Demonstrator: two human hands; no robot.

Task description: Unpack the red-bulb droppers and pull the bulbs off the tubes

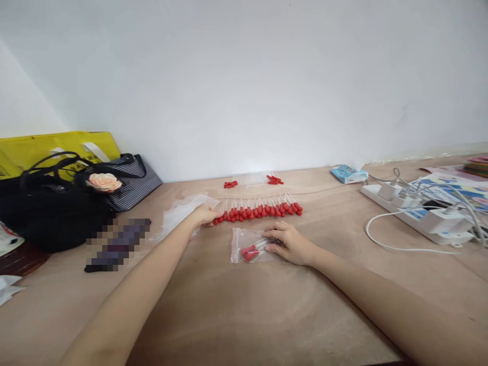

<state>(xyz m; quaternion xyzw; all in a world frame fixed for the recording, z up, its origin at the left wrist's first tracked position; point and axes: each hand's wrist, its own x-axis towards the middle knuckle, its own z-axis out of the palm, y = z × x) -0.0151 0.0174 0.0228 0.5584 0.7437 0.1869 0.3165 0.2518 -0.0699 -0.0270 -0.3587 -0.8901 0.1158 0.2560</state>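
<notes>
A long row of glass droppers [259,211] with red rubber bulbs lies on the table, bulbs toward me. At the row's left end is my left hand [205,214], its fingers closed around a dropper there; the fingertips are partly hidden. Nearer to me lies a clear zip bag [237,246] holding a few droppers, their red bulbs [249,252] at the left. My right hand [290,244] grips this bag's right side, with thumb and fingers over the glass tubes. A stack of clear plastic bags [173,216] sits under and beside my left wrist.
Behind the row are more red-bulbed pieces [275,180] and a small red pile [231,184]. A blue tissue pack [348,174] and a white power strip [419,218] with cables lie right. Bags [131,183] and a blurred dark object [118,246] occupy the left.
</notes>
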